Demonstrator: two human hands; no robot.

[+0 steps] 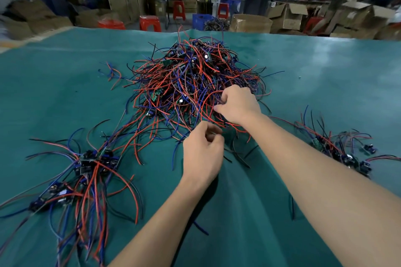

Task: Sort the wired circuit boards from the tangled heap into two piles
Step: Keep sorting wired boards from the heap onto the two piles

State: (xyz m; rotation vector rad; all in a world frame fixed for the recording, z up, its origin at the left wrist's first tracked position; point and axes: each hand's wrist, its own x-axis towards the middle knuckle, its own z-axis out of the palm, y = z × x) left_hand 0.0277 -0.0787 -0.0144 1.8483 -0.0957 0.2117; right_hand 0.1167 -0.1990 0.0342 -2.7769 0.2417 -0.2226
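A big tangled heap (191, 76) of small circuit boards with red, blue and black wires lies in the middle of the green table cloth (325, 76). A sorted pile (86, 171) of wired boards spreads at the near left; a smaller pile (342, 149) lies at the right. My right hand (236, 104) reaches into the heap's near edge, fingers curled round several wires. My left hand (202, 154) hovers just below it at the heap's near fringe, thumb and fingers pinching thin wire ends.
The cloth wrinkles in front of me between my arms. Beyond the table's far edge stand cardboard boxes (288, 17), red stools (149, 23) and a blue crate (202, 20). People sit at benches further back.
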